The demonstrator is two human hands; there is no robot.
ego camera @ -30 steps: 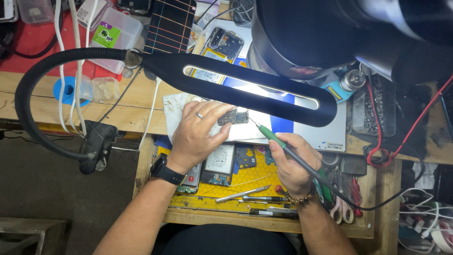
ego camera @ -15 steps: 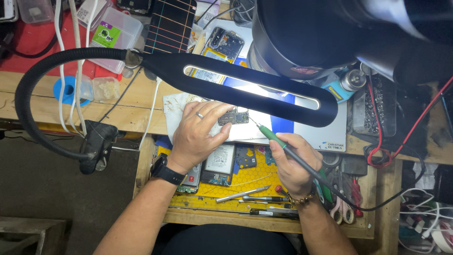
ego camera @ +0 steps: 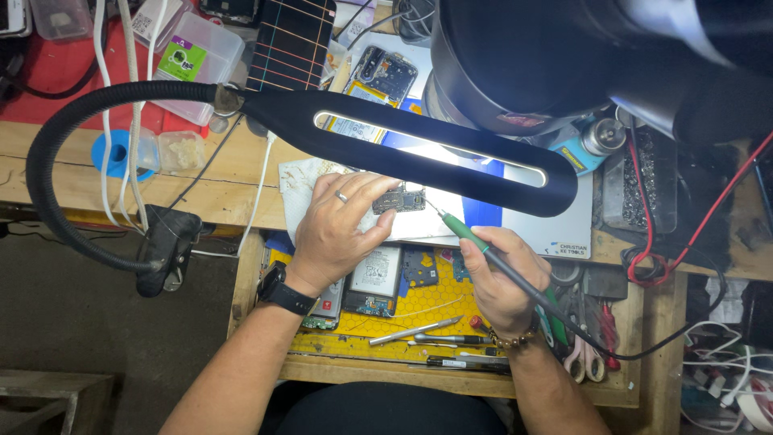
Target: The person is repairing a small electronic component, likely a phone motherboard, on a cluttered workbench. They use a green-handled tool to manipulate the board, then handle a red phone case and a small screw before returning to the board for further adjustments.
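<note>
Under the lamp bar (ego camera: 419, 149), the left hand (ego camera: 338, 229) pins a small circuit board (ego camera: 398, 200) on the white cloth (ego camera: 302, 181) at the tabletop's middle. The right hand (ego camera: 499, 278) grips a green-handled soldering iron (ego camera: 467, 234), tip just right of the board; the opened phone (ego camera: 374, 278) nearer suggests reassembly remains.

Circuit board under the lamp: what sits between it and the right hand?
In the head view, only the soldering iron spans that stretch, from the right hand up to the circuit board, over white cloth.
</note>
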